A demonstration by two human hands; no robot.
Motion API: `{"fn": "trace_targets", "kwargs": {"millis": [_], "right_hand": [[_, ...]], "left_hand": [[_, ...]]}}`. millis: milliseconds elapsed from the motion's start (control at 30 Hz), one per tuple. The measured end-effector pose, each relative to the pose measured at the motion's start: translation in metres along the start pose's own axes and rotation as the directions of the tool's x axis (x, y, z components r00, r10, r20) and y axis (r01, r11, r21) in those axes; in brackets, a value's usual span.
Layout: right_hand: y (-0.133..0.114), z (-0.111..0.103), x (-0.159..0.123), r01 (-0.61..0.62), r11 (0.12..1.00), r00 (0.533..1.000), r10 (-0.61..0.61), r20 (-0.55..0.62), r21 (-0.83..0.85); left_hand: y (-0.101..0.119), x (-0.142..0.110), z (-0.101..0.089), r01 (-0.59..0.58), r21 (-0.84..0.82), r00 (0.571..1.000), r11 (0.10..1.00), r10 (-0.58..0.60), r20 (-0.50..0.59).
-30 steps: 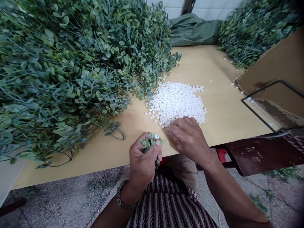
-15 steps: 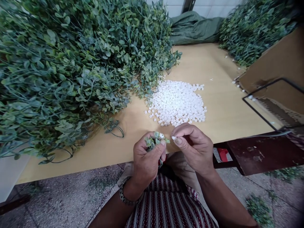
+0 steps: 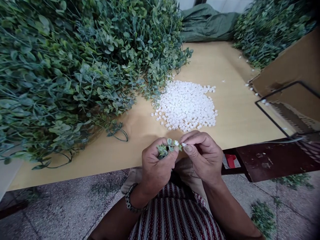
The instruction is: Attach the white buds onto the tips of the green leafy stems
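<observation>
My left hand (image 3: 158,163) is closed round a sprig of artificial leaves (image 3: 170,144), whose leafy tip pokes out between thumb and fingers. A small white piece (image 3: 176,143) sits on that tip. Pinched between the thumb and fingers of my right hand (image 3: 203,155) is another small white bead-like piece (image 3: 184,144). It is very close to the sprig's tip; whether they touch I cannot tell. Both hands are in front of the table edge, just short of a heap of white beads (image 3: 187,103) spread on the table.
Artificial greenery (image 3: 75,66) is piled high on the left of the table (image 3: 140,150). More greenery (image 3: 270,30) stands back right, beside a cardboard box (image 3: 292,63) and a black wire frame (image 3: 271,118). A green cloth (image 3: 210,25) lies at the back; fallen sprigs (image 3: 263,216) litter the floor.
The sprig's tip in my left hand has moved right, closing the gap to the white piece in my right hand. The view has shifted slightly.
</observation>
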State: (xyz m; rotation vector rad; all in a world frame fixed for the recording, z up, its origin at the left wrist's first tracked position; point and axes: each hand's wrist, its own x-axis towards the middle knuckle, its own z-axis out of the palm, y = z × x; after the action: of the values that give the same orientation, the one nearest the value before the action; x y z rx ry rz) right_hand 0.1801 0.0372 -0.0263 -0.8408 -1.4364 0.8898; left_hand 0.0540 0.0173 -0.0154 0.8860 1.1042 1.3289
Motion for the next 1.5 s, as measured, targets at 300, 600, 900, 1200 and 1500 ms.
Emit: {"fn": "trace_targets", "kwargs": {"millis": [300, 600, 900, 1200, 1500], "right_hand": [[0.002, -0.003, -0.002, 0.213, 0.951, 0.977, -0.211, 0.033, -0.222], [0.012, 0.001, -0.007, 0.295, 0.911, 0.947, -0.319, -0.038, -0.289], [0.017, 0.004, -0.008, 0.313, 0.915, 0.937, -0.342, -0.076, -0.253], [0.019, 0.005, -0.010, 0.321, 0.910, 0.939, -0.342, -0.040, -0.261], [0.009, -0.012, 0.000, 0.299, 0.897, 0.947, -0.321, -0.013, -0.325]], "left_hand": [[0.007, 0.000, 0.005, -0.008, 0.127, 0.997, 0.992, 0.017, -0.073], [0.005, 0.000, 0.006, -0.021, 0.156, 0.997, 0.987, 0.033, -0.075], [0.004, 0.000, 0.009, -0.062, 0.176, 0.993, 0.982, 0.078, -0.090], [0.002, 0.000, 0.010, -0.041, 0.156, 0.994, 0.987, 0.057, -0.098], [0.012, 0.002, -0.005, 0.035, 0.055, 0.997, 0.998, -0.039, 0.073]]}}
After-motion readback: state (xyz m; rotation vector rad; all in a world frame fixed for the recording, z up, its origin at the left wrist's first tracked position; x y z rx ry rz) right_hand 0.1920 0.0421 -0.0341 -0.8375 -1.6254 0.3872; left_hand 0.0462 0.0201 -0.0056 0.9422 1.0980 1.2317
